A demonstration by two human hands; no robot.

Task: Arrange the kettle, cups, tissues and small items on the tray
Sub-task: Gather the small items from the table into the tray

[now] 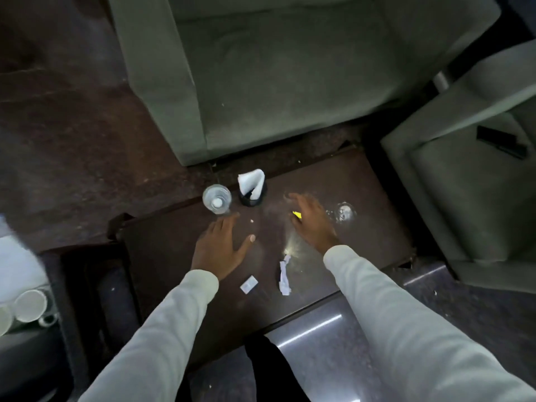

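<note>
Left hand [222, 246]: open, fingers spread, palm down, flat over the dark counter [362, 227], holding nothing. Thumb points right. Whether it touches the surface, cannot tell.

Right hand [311, 220]: open, fingers spread and reaching away from the body, palm down. A small yellow scrap [297, 214] shows at its left edge, by the thumb side; held or merely lying under the hand, cannot tell. Both sleeves are pale, soft fabric.

Between the hands: a tiny pale crumb [251, 220] on the counter.

Near the body: a small flat white packet [249, 284], square, and just right of it a crumpled white tissue [284, 275], twisted into a long strip. No writing legible on either.

Beyond the left hand: a clear plastic bottle [217, 198] seen from above, white cap, standing at the counter's far edge. Just beside it, a black round holder [251, 197] with a folded white napkin [251, 181] standing upright in it.

Right of the right hand: a clear glass [345, 213], blurred.

Counter: dark brown, glossy, smudged, rectangular.

Far left edge: white paper cups [30, 304] on their sides, rims toward camera.

Behind: green upholstered armchairs [275, 82]; a black flat object [500, 142] lies on the right seat.
</note>
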